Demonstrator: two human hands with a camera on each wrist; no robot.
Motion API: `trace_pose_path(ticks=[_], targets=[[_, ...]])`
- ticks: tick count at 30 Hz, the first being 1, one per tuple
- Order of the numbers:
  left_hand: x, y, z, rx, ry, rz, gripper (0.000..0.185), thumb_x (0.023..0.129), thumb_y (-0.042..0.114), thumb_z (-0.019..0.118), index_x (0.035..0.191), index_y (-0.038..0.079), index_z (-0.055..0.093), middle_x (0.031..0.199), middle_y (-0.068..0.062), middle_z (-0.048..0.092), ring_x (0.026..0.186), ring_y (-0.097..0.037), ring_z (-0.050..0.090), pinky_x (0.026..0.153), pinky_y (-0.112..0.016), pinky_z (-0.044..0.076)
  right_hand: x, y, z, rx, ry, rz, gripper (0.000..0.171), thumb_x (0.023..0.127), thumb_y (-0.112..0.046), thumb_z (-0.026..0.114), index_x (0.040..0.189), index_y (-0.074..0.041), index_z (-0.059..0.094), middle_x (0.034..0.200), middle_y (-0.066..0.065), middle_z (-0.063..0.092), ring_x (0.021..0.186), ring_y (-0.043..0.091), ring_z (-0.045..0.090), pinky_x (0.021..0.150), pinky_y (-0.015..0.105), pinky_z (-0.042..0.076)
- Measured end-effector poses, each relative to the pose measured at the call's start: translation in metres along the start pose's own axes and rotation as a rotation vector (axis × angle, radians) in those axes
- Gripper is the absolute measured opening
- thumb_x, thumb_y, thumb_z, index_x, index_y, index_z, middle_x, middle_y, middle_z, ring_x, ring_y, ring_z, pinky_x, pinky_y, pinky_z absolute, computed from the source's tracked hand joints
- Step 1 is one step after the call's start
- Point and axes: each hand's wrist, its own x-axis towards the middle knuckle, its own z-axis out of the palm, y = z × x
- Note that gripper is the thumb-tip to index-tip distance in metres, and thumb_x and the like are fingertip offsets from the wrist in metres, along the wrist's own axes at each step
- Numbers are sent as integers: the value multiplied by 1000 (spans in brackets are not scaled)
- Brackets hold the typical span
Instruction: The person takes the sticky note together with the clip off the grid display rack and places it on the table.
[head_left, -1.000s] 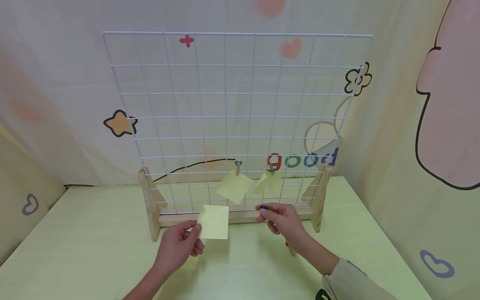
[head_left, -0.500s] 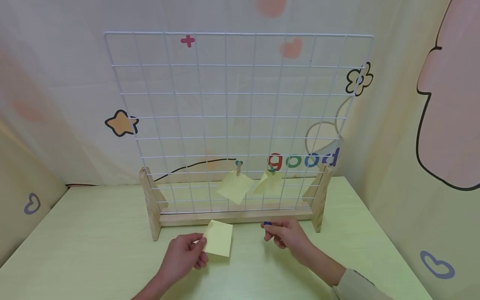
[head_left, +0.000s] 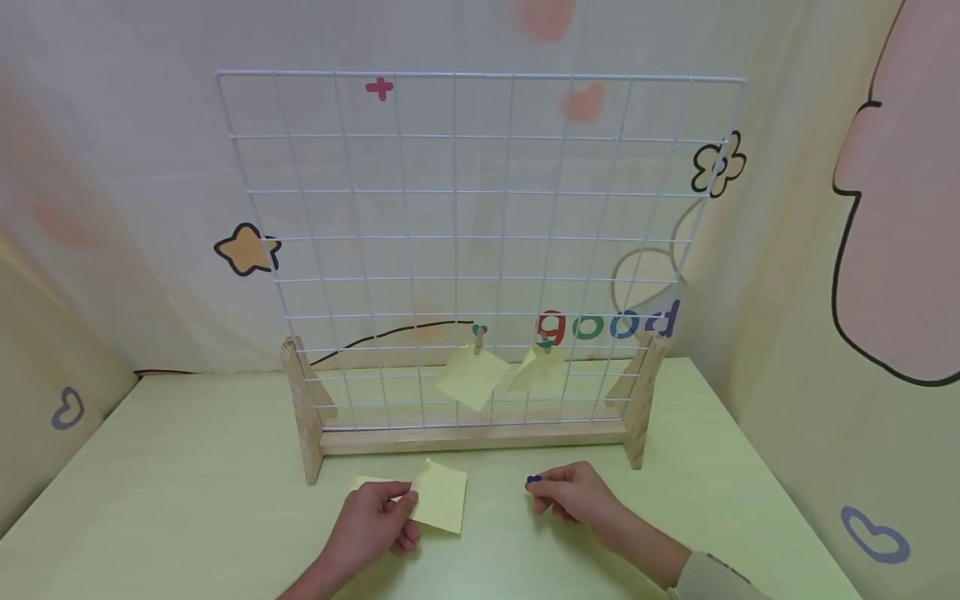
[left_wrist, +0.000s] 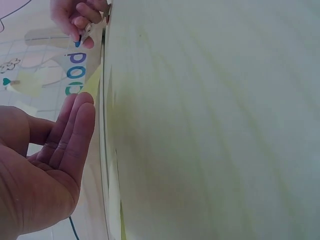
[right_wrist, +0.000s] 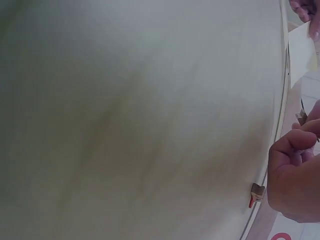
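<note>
My left hand (head_left: 375,518) pinches a pale yellow sticky note (head_left: 442,500) by its left edge, tilted low over the table. My right hand (head_left: 581,493) pinches a small wooden clothespin with a blue heart (head_left: 534,479), mostly hidden by the fingers. In the left wrist view, the clothespin's blue tip (left_wrist: 77,42) shows between the right fingers. Another yellow note (head_left: 363,481) lies on the table, partly behind my left hand. On the table near my right hand lies a clothespin with a red end (right_wrist: 256,192), seen in the right wrist view.
Behind the hands stands a white wire grid (head_left: 454,235) on a wooden stand (head_left: 472,437). Two yellow notes, left (head_left: 472,382) and right (head_left: 536,373), hang low on it from green-heart clothespins. A patterned curtain (head_left: 150,167) surrounds the pale table (head_left: 187,483).
Both hands have come down and back from the grid towards the near table. The held note has tilted flatter. The red-ended clothespin, seen earlier by my right wrist, is now out of sight in the head view.
</note>
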Motion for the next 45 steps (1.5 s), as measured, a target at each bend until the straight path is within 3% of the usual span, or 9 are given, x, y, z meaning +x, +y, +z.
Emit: trace_pose_path(ticks=[5,11,22,35,45], targets=[[1,-3,1,-4,-21,-15,44,96,10,55,124,-23,48,61,-10,68,53,-19,66,52,-30,57,2,4,-1,-29,21,-11,26,88,-16,68,97,8,70,61,-4,64,46,4,39,44,17,28],[1,-6,2,-7,-35,-36,48,96,11,55,127,-23,45,61,-10,67,52,-20,66,51,-32,57,2,9,3,-141,91,-51,19,85,-13,69,92,5,73,59,0,65,45,4,42,45,18,34],[-3,-6,5,24,-61,-56,52,96,13,56,132,-21,40,60,-8,66,51,-20,65,50,-33,56,0,12,9,-331,167,-202,18,78,-9,71,92,2,75,58,1,66,53,8,52,46,19,35],[-4,-3,4,55,-53,-67,52,94,14,57,132,-19,43,59,-8,65,47,-17,63,47,-33,56,4,17,9,-381,223,-240,23,74,-6,70,96,1,73,51,-3,61,43,4,39,42,16,24],[-5,-4,4,115,-33,-78,48,93,14,57,129,-16,49,57,-5,64,46,-14,62,46,-31,55,4,19,9,-391,221,-236,24,75,-7,71,98,0,73,50,-4,60,40,4,35,42,16,22]])
